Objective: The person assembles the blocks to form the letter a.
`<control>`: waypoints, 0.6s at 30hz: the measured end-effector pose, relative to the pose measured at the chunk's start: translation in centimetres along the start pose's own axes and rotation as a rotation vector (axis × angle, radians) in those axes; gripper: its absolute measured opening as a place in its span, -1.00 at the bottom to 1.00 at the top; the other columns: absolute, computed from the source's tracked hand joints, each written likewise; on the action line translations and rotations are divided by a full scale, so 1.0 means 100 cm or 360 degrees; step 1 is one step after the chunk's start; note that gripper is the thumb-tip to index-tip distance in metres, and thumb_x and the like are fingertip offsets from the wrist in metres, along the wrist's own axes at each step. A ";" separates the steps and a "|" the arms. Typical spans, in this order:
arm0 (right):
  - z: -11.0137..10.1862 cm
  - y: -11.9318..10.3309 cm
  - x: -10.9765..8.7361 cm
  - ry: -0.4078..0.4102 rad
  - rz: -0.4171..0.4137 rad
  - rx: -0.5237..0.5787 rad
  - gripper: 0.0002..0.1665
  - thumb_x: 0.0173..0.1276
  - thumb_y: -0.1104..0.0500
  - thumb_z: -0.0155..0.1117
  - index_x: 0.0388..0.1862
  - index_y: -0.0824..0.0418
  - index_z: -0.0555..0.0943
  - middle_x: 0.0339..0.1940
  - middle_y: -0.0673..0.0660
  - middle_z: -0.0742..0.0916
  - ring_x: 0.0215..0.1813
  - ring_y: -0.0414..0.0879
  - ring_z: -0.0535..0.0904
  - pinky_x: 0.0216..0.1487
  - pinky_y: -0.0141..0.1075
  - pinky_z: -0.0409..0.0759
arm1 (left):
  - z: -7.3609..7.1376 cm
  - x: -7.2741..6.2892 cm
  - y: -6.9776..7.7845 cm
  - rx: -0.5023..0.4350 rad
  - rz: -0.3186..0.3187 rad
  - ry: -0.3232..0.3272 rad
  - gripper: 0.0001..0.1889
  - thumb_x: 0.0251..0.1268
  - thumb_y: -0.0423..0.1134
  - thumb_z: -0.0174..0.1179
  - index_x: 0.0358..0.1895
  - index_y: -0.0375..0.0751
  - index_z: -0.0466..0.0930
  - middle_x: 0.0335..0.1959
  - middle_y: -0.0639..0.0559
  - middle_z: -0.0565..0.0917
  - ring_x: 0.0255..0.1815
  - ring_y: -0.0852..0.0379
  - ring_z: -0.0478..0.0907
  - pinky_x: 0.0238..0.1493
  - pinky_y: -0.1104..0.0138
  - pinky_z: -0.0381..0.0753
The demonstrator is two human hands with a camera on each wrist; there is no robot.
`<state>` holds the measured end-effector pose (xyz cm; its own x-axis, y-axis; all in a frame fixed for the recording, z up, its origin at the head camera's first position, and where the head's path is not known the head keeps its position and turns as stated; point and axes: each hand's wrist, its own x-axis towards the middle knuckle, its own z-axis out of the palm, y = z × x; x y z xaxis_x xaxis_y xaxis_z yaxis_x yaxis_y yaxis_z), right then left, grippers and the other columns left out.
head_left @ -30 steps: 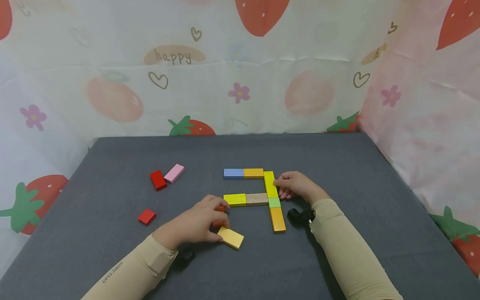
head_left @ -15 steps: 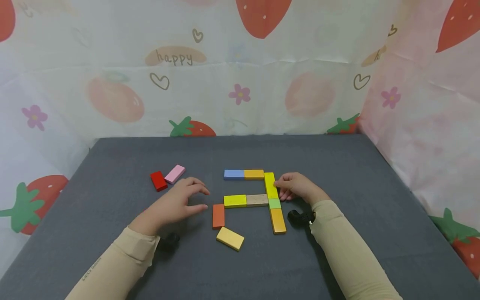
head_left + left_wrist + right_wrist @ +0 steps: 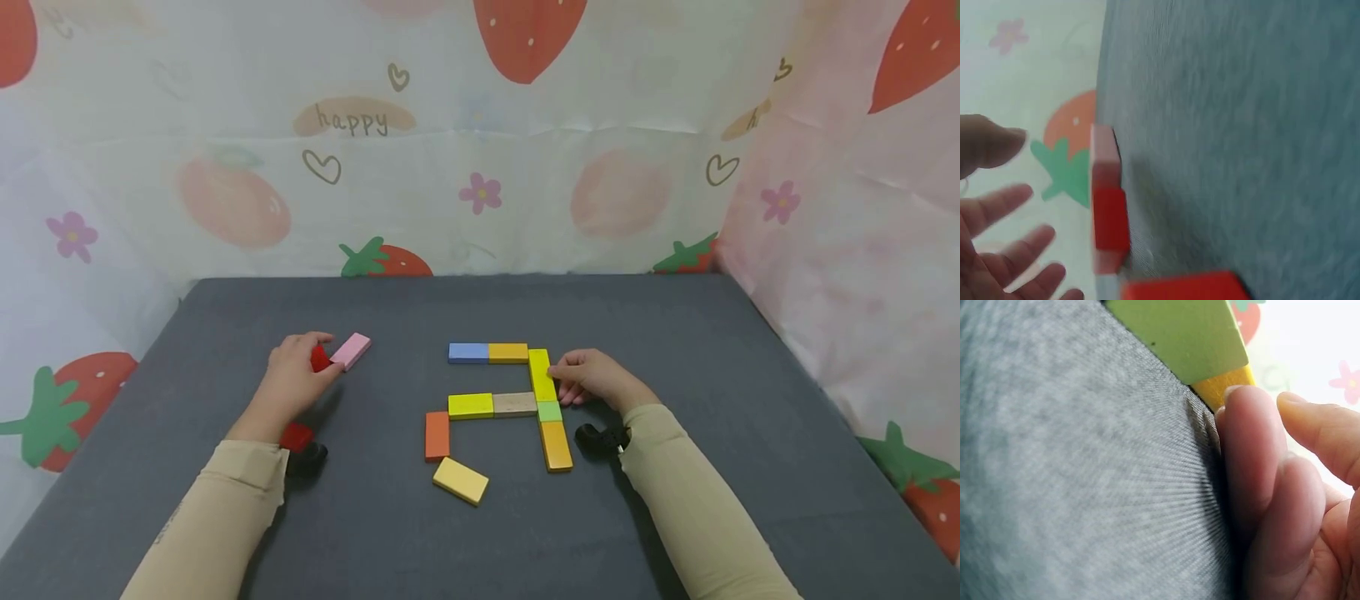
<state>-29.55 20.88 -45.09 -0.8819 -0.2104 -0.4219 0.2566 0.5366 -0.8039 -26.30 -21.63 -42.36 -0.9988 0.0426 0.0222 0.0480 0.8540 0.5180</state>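
Head view: the left hand (image 3: pixel 292 379), fingers parted and gripping nothing that shows, is reaching around the far red block (image 3: pixel 319 358), its thumb lying just beside the pink block (image 3: pixel 351 351); the near red block (image 3: pixel 296 436) is lying partly hidden by the wrist. The right hand (image 3: pixel 597 377), fingers loosely bent, is touching the upright yellow block (image 3: pixel 540 371), which is heading a column with the green block (image 3: pixel 550 411) and the amber block (image 3: pixel 557 447). On the table (image 3: pixel 675 321), the orange-red block (image 3: pixel 437 437) and the pale yellow block (image 3: pixel 461 481) are lying left of that column. Left wrist view: thumb and fingers are standing wide apart; closing crookedly could shove the pink block, and a low wrist could knock the near red block. Right wrist view: bent fingers are resting beside the column, thumb parted from them; too much sideways pressure could push the upright yellow block out of line.
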 end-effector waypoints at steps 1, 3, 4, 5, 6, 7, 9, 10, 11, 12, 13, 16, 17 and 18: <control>0.000 0.000 0.000 0.0001 -0.0001 -0.0001 -0.70 0.26 -0.03 0.20 -0.34 0.21 0.59 -0.56 0.14 0.65 -0.53 -0.08 0.58 -0.45 -0.34 0.51 | 0.000 0.001 -0.002 0.0023 -0.0027 -0.0013 -0.40 0.19 -0.12 0.14 0.27 -0.26 0.22 0.23 -0.37 0.19 0.19 -0.35 0.08 -0.02 -0.13 0.40; 0.000 0.000 0.000 0.0005 -0.0004 0.0000 -0.70 0.27 -0.02 0.20 -0.35 0.21 0.59 -0.57 0.14 0.65 -0.53 -0.08 0.58 -0.46 -0.35 0.51 | -0.001 0.004 -0.007 0.0054 -0.0061 -0.0040 -0.37 0.19 -0.11 0.14 0.29 -0.28 0.19 0.23 -0.40 0.15 0.18 -0.38 0.05 -0.06 -0.13 0.43; 0.000 0.000 0.000 0.0005 -0.0006 0.0002 -0.70 0.27 -0.02 0.19 -0.35 0.21 0.58 -0.57 0.14 0.64 -0.53 -0.09 0.58 -0.46 -0.35 0.51 | -0.001 0.006 -0.010 0.0070 -0.0066 -0.0045 -0.37 0.20 -0.12 0.13 0.29 -0.30 0.18 0.23 -0.42 0.15 0.18 -0.39 0.05 -0.05 -0.13 0.42; 0.000 0.000 0.000 0.0005 -0.0006 0.0003 -0.71 0.27 -0.02 0.19 -0.35 0.21 0.58 -0.57 0.13 0.64 -0.53 -0.09 0.58 -0.46 -0.35 0.51 | 0.000 0.007 -0.012 0.0086 -0.0067 -0.0051 -0.37 0.20 -0.12 0.12 0.29 -0.32 0.17 0.23 -0.43 0.15 0.18 -0.40 0.05 -0.05 -0.13 0.41; 0.000 0.000 0.000 0.0006 -0.0002 0.0003 -0.71 0.27 -0.01 0.19 -0.35 0.21 0.58 -0.57 0.13 0.64 -0.54 -0.09 0.58 -0.47 -0.35 0.51 | 0.000 0.009 -0.014 0.0108 -0.0060 -0.0059 -0.36 0.21 -0.11 0.11 0.29 -0.35 0.16 0.22 -0.44 0.15 0.17 -0.41 0.05 -0.03 -0.13 0.39; 0.000 0.000 0.000 0.0007 0.0000 0.0003 -0.71 0.27 -0.01 0.19 -0.35 0.21 0.58 -0.57 0.13 0.64 -0.54 -0.09 0.58 -0.47 -0.35 0.51 | 0.001 0.010 -0.015 0.0130 -0.0057 -0.0081 -0.35 0.22 -0.10 0.10 0.30 -0.38 0.15 0.22 -0.45 0.15 0.17 -0.43 0.05 -0.03 -0.13 0.38; 0.000 0.000 0.001 0.0009 0.0004 -0.0001 -0.71 0.27 -0.01 0.19 -0.34 0.21 0.58 -0.57 0.13 0.64 -0.54 -0.10 0.58 -0.47 -0.35 0.51 | 0.002 0.012 -0.017 0.0170 -0.0056 -0.0131 -0.33 0.23 -0.07 0.08 0.30 -0.41 0.13 0.22 -0.46 0.14 0.17 -0.44 0.05 -0.02 -0.14 0.36; 0.001 -0.001 0.001 0.0009 0.0005 -0.0001 -0.71 0.27 -0.01 0.19 -0.34 0.20 0.59 -0.57 0.13 0.64 -0.54 -0.10 0.58 -0.47 -0.35 0.51 | 0.003 0.012 -0.017 0.0198 -0.0046 -0.0153 -0.32 0.23 -0.06 0.08 0.30 -0.44 0.13 0.22 -0.47 0.14 0.16 -0.45 0.05 -0.01 -0.14 0.35; 0.001 -0.001 0.001 0.0012 0.0006 -0.0002 -0.72 0.27 -0.01 0.19 -0.34 0.20 0.59 -0.57 0.13 0.64 -0.54 -0.10 0.58 -0.47 -0.35 0.51 | 0.004 0.012 -0.017 0.0222 -0.0035 -0.0175 -0.31 0.24 -0.06 0.07 0.30 -0.46 0.12 0.22 -0.48 0.14 0.16 -0.46 0.05 0.00 -0.15 0.33; 0.001 -0.001 0.000 0.0014 0.0005 -0.0005 -0.72 0.27 -0.02 0.19 -0.34 0.20 0.59 -0.57 0.13 0.64 -0.54 -0.09 0.58 -0.47 -0.35 0.51 | 0.004 0.013 -0.017 0.0246 -0.0030 -0.0196 -0.30 0.25 -0.05 0.06 0.30 -0.47 0.11 0.22 -0.47 0.14 0.17 -0.46 0.05 0.01 -0.16 0.31; 0.001 0.000 0.000 0.0014 0.0000 -0.0007 -0.71 0.27 -0.02 0.19 -0.34 0.20 0.59 -0.57 0.13 0.65 -0.53 -0.09 0.58 -0.47 -0.35 0.51 | 0.005 0.013 -0.016 0.0263 -0.0031 -0.0214 -0.30 0.25 -0.05 0.05 0.31 -0.47 0.10 0.23 -0.47 0.14 0.17 -0.46 0.05 0.02 -0.17 0.30; 0.000 0.000 -0.001 0.0013 -0.0012 -0.0007 -0.70 0.27 -0.03 0.19 -0.35 0.20 0.59 -0.56 0.14 0.65 -0.52 -0.08 0.58 -0.46 -0.34 0.51 | 0.006 0.013 -0.014 0.0295 -0.0029 -0.0210 -0.32 0.27 -0.07 0.03 0.31 -0.47 0.11 0.24 -0.45 0.15 0.18 -0.45 0.05 0.06 -0.19 0.27; 0.000 0.001 -0.001 0.0014 -0.0018 -0.0009 -0.70 0.26 -0.03 0.19 -0.35 0.20 0.59 -0.56 0.14 0.65 -0.52 -0.07 0.58 -0.46 -0.34 0.51 | 0.006 0.013 -0.014 0.0294 -0.0036 -0.0206 -0.33 0.28 -0.08 0.02 0.31 -0.46 0.11 0.24 -0.44 0.15 0.18 -0.45 0.05 0.06 -0.20 0.27; 0.000 0.001 -0.001 0.0013 -0.0020 -0.0009 -0.70 0.26 -0.04 0.20 -0.35 0.20 0.59 -0.56 0.14 0.65 -0.51 -0.07 0.59 -0.45 -0.33 0.51 | 0.006 0.013 -0.014 0.0295 -0.0040 -0.0198 -0.35 0.28 -0.09 0.01 0.31 -0.46 0.12 0.23 -0.44 0.16 0.18 -0.45 0.06 0.06 -0.20 0.27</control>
<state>-29.41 20.98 -45.11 -0.8882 -0.2105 -0.4084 0.2432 0.5388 -0.8066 -27.64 -22.45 -43.57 -0.9922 0.0741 -0.1004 0.0344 0.9358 0.3507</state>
